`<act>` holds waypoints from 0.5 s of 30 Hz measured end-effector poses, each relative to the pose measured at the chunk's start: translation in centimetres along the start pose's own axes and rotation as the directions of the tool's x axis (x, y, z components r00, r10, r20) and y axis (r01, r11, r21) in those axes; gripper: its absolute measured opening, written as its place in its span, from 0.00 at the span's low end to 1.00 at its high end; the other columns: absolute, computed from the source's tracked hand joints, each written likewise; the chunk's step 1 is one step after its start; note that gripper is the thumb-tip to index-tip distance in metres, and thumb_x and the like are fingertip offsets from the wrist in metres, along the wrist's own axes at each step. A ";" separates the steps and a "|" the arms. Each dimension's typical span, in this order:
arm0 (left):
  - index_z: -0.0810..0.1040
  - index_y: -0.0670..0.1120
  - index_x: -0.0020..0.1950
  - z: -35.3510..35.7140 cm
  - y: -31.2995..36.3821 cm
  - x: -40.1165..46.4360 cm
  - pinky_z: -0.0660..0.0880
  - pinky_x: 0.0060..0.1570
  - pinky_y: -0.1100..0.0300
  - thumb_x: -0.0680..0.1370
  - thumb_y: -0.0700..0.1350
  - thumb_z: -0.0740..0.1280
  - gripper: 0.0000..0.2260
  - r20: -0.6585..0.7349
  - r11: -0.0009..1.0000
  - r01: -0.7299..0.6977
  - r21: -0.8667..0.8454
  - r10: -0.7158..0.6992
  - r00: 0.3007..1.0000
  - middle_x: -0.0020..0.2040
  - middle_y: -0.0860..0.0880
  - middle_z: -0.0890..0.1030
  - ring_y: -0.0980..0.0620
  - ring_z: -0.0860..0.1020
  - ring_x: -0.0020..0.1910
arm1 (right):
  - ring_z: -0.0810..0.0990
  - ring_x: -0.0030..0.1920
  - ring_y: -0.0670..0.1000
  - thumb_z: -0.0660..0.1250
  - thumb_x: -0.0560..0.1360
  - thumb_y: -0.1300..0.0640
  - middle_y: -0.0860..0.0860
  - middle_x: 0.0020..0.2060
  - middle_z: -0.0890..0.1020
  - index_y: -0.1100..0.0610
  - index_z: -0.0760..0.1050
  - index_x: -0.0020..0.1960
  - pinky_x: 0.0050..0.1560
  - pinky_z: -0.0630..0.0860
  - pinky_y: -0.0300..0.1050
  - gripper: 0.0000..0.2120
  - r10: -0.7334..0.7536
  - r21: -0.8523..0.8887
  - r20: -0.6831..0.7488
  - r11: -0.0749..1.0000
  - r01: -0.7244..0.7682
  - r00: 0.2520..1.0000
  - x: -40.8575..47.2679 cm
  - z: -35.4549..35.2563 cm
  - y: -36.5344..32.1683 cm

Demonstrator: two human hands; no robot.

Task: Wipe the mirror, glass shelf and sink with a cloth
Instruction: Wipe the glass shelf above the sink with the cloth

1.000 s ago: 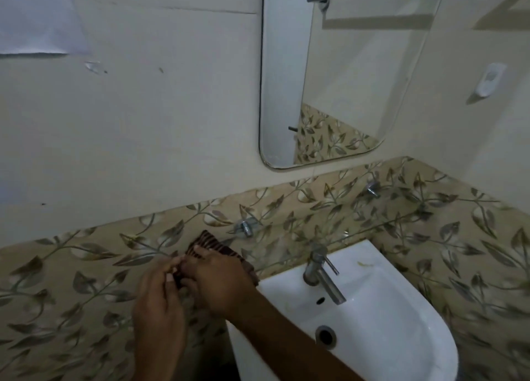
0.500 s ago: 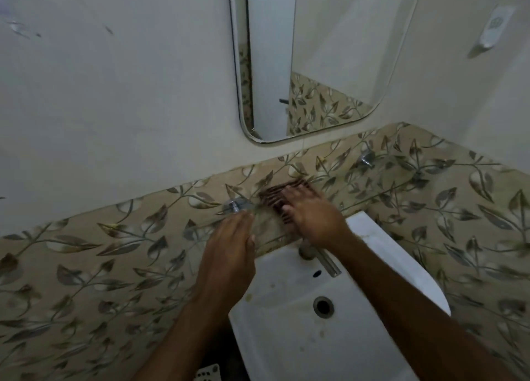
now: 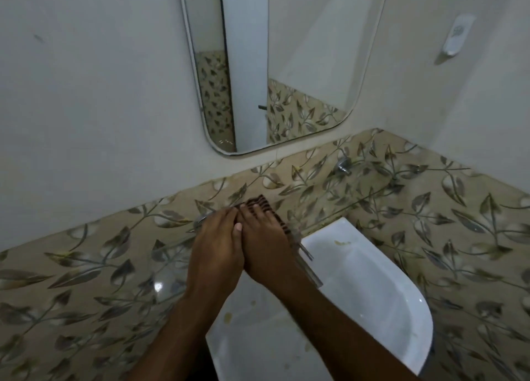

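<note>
A brown striped cloth (image 3: 265, 204) lies on the clear glass shelf (image 3: 355, 201), which juts from the leaf-patterned tile band above the white sink (image 3: 372, 289). My right hand (image 3: 266, 240) presses flat on the cloth, covering most of it. My left hand (image 3: 216, 247) rests beside it, thumb touching the right hand, fingers by the shelf's left metal bracket. The rounded mirror (image 3: 286, 65) hangs on the wall above. The tap (image 3: 308, 266) shows partly behind my right wrist.
The shelf's right bracket (image 3: 343, 165) is fixed to the tile band. A white wall fitting (image 3: 458, 36) sits at upper right. Yellowish stains (image 3: 341, 242) mark the sink rim and basin. The wall corner lies to the right of the mirror.
My right hand has slid the cloth leftwards along the shelf until it meets my left hand. The view has tilted down and closer to the sink.
</note>
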State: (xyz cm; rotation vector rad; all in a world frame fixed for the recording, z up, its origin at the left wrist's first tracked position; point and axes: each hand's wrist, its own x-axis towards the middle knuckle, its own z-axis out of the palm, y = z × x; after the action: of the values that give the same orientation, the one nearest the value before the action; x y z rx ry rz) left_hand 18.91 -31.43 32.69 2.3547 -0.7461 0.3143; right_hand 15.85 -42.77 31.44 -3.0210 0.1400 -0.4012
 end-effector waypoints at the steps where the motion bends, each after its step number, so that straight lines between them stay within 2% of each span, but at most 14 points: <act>1: 0.73 0.45 0.72 0.3 0.0 0.4 0.64 0.71 0.56 0.83 0.52 0.49 0.23 0.013 1.000 -0.021 -0.002 0.021 1.000 0.70 0.47 0.75 0.49 0.70 0.68 | 0.72 0.71 0.58 0.50 0.77 0.47 0.56 0.69 0.75 0.58 0.71 0.71 0.71 0.68 0.57 0.28 -0.035 0.012 -0.019 0.999 0.035 0.999 -0.2 -0.1 0.8; 4: 0.75 0.46 0.70 1.3 0.7 1.2 0.67 0.69 0.56 0.82 0.51 0.49 0.23 0.075 0.992 -0.128 0.001 0.128 0.989 0.68 0.47 0.77 0.50 0.72 0.66 | 0.70 0.72 0.54 0.49 0.81 0.45 0.51 0.70 0.75 0.53 0.71 0.71 0.72 0.65 0.53 0.25 -0.027 0.083 -0.024 0.996 0.029 0.999 -0.4 -0.6 4.9; 6: 0.77 0.45 0.68 2.1 1.4 1.6 0.70 0.66 0.54 0.81 0.51 0.49 0.24 0.107 0.980 -0.197 0.027 0.193 0.975 0.65 0.46 0.79 0.47 0.75 0.63 | 0.68 0.74 0.54 0.46 0.80 0.41 0.50 0.72 0.72 0.52 0.70 0.73 0.73 0.61 0.52 0.28 0.032 0.093 0.005 0.995 -0.032 0.999 -0.3 -0.7 7.9; 10: 0.79 0.43 0.64 3.6 4.0 2.9 0.75 0.59 0.50 0.81 0.47 0.53 0.19 0.140 0.973 -0.221 0.067 0.210 0.968 0.61 0.43 0.81 0.44 0.78 0.59 | 0.64 0.75 0.53 0.42 0.77 0.37 0.50 0.74 0.69 0.52 0.67 0.75 0.75 0.57 0.50 0.34 0.141 0.054 0.015 0.988 -0.141 0.990 0.5 -1.2 14.7; 13: 0.80 0.41 0.61 4.6 5.4 4.1 0.78 0.53 0.50 0.80 0.42 0.59 0.14 0.141 0.964 -0.265 0.006 0.261 0.955 0.57 0.42 0.82 0.43 0.79 0.55 | 0.59 0.77 0.52 0.47 0.81 0.40 0.50 0.77 0.64 0.52 0.63 0.77 0.76 0.53 0.50 0.29 0.272 0.026 0.065 0.961 -0.274 0.960 1.1 -2.0 19.9; 15: 0.80 0.38 0.60 5.6 5.8 4.8 0.79 0.53 0.48 0.79 0.38 0.63 0.12 0.156 0.955 -0.297 -0.011 0.295 0.943 0.55 0.40 0.82 0.41 0.80 0.54 | 0.59 0.78 0.53 0.50 0.83 0.44 0.50 0.77 0.63 0.53 0.62 0.77 0.76 0.53 0.51 0.25 0.387 0.002 0.017 0.922 -0.387 0.922 1.0 -2.0 21.0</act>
State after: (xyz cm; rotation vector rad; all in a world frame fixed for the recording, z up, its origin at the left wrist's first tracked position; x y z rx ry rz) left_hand 19.55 -40.75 33.23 2.2954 -1.1823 0.2632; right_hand 14.68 -63.88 31.45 -2.8878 0.7192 -0.3359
